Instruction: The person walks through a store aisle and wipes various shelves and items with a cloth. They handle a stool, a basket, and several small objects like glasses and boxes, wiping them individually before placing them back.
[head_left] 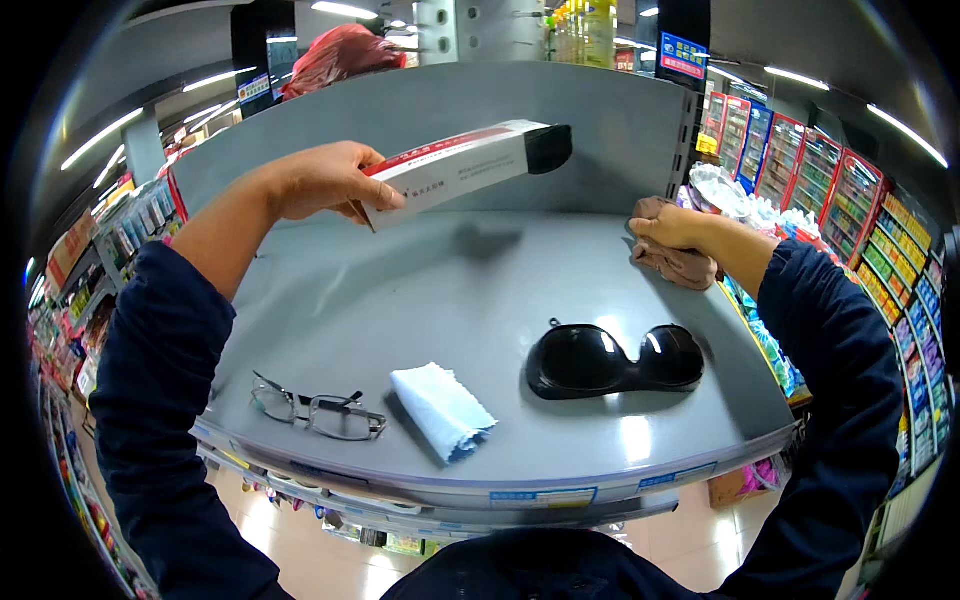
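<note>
My left hand [335,180] grips the near end of a long white and red carton [455,170] and holds it tilted above the grey shelf [400,300]. A black rounded piece [549,149] covers or sticks out of the carton's far end; I cannot tell which. At the shelf's right edge my right hand [665,226] is closed on a crumpled brown cloth [680,262], pressing it to the surface. Glossy black sunglasses [585,360] lie at the front right. A folded light-blue cloth [440,405] sits front centre, beside metal-framed eyeglasses [345,415].
A grey back panel [420,130] rises behind the shelf, with a red plastic bag [345,60] above it. Price labels line the shelf's front edge [520,480]. Stocked store shelves [905,280] stand to the right, more goods [130,235] to the left.
</note>
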